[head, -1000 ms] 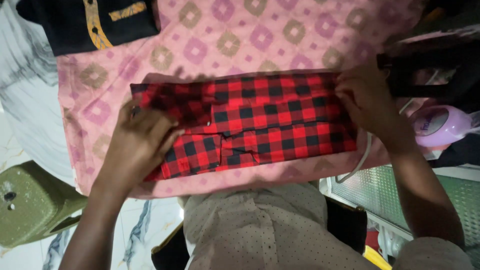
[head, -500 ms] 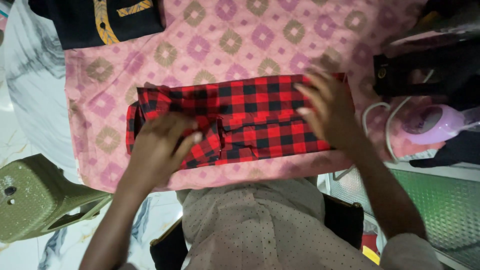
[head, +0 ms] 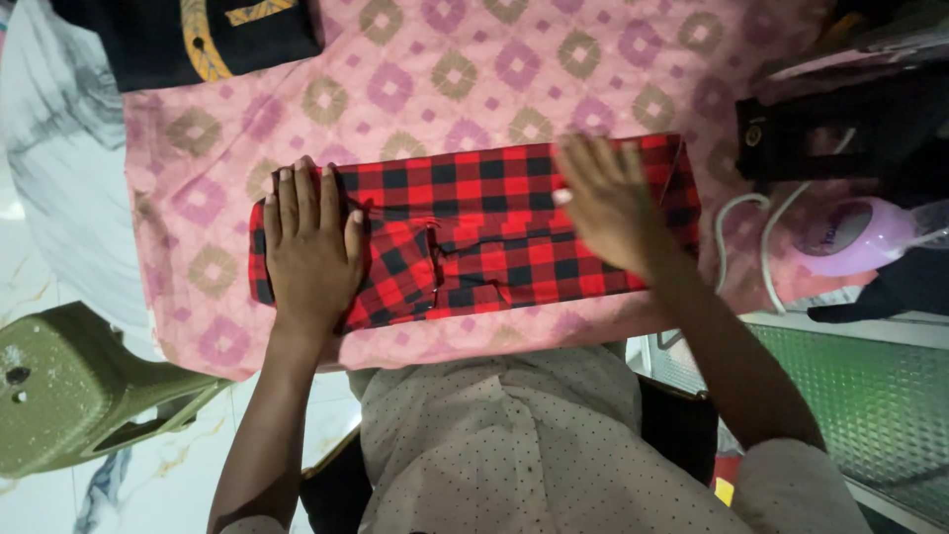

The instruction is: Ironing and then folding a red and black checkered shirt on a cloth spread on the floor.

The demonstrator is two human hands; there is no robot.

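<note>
Red-and-black checked shirt lies folded into a long band across the middle of the pink patterned cloth, long side running left to right, near the front edge of the cloth.

Left hand: flat, palm down, fingers straight and close together, pointing away from the body. It rests on the left end of the shirt and covers most of that end; a strip of check shows left of the hand. Not gripping anything.

Right hand: also open, fingers spread, palm down over the right half of the shirt. Blurred, so can't tell if it's pressing the fabric or just above it. Nothing held. The shirt's right end sticks out past its fingers.

Between the two hands the shirt shows overlapping folds and a seam.

Around it:
- black garment with yellow trim at the far left corner of the cloth, well apart from the shirt
- pink iron with white cord off the right end, near the shirt but not touching
- green plastic stool on the floor, lower left
</note>
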